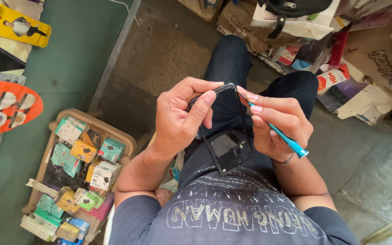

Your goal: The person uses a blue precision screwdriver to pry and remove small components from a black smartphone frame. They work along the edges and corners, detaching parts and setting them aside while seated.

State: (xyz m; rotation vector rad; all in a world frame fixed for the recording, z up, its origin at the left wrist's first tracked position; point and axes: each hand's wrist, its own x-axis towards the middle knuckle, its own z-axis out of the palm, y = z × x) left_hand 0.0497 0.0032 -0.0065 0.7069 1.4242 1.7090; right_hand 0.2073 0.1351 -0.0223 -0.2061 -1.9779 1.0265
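Black phone frame (227,136) (thin, rectangular) gripped by hands.

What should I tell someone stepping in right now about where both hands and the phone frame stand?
Left hand: grips the top of the black phone frame, thumb across its upper edge.
Right hand: holds a thin teal screwdriver like a pen, tip at the frame's top right corner.
The frame is held above the lap, lower end toward the body; it looks like an open shell.
Done: cannot tell whether any screw is out.
Left: the work at that top corner seems in progress.
A tray of small boxes sits to the left.
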